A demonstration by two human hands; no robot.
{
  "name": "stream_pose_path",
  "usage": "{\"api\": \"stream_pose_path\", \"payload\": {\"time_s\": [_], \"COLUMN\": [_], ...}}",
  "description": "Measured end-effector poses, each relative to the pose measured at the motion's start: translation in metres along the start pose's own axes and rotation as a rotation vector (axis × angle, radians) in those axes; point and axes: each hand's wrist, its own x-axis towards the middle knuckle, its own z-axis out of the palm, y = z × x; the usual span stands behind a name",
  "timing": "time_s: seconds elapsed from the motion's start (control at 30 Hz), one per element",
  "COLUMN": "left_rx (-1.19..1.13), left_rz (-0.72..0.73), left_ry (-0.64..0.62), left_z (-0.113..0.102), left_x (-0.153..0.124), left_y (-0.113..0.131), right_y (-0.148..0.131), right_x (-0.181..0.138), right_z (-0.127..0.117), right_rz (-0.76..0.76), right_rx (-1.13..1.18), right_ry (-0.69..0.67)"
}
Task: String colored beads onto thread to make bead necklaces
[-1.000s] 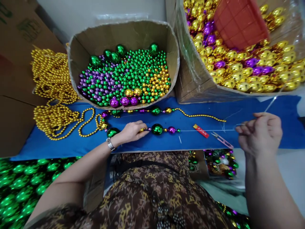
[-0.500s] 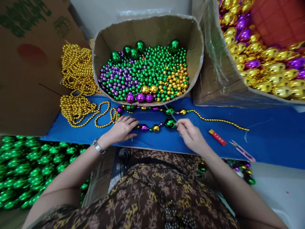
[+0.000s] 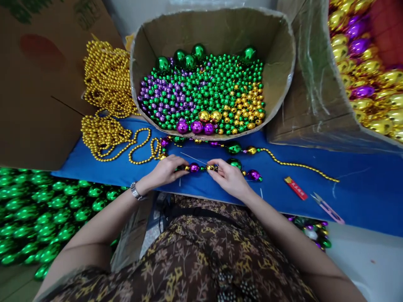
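A strand of large and small beads (image 3: 194, 167) in purple, gold and green lies across the near part of the blue table. My left hand (image 3: 168, 171) pinches its left end, where the fingers partly hide small beads. My right hand (image 3: 229, 175) is closed at a gold bead of the strand, with a thin pale needle (image 3: 192, 157) slanting up and left from its fingertips. Right of and behind this hand are a big green bead (image 3: 234, 164) and a purple bead (image 3: 253, 175). Behind both hands runs a second row of beads (image 3: 233, 147) ending in a gold chain (image 3: 292, 162).
An open carton (image 3: 291, 79) of loose beads stands behind the strand. Gold bead chains (image 3: 105, 138) are heaped at left. A red packet (image 3: 296, 188) and pink-handled snips (image 3: 329, 208) lie at right. Another carton (image 3: 302, 105) holds gold and purple beads; green beads (image 3: 56, 209) fill the lower left.
My right hand has moved left along the strand to the gold bead, and the needle now points left. My left hand has closed its fingers on the strand's end. The view has shifted slightly.
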Motion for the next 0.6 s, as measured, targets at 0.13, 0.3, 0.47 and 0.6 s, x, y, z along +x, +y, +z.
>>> {"api": "stream_pose_path", "payload": {"time_s": [0.13,0.3,0.47,0.6], "left_rx": [-0.098,-0.162,-0.212,-0.167], "left_rz": [-0.006,0.038,0.022,0.043], "left_ry": [0.052,0.079,0.12,0.059], "left_z": [0.001,0.008,0.016,0.012], "left_x": [-0.003,-0.002,-0.002,-0.009], "left_y": [-0.001,0.001,0.002,0.002], "right_y": [0.003,-0.009,-0.019,-0.019], "right_x": [0.002,0.006,0.02,0.028], "right_z": [-0.001,0.016,0.045,0.05], "right_rz": [-0.001,0.006,0.036,0.081], "right_rx": [-0.055,0.067,0.187,0.226], "right_ry": [-0.028,-0.073,-0.098,-0.101]}}
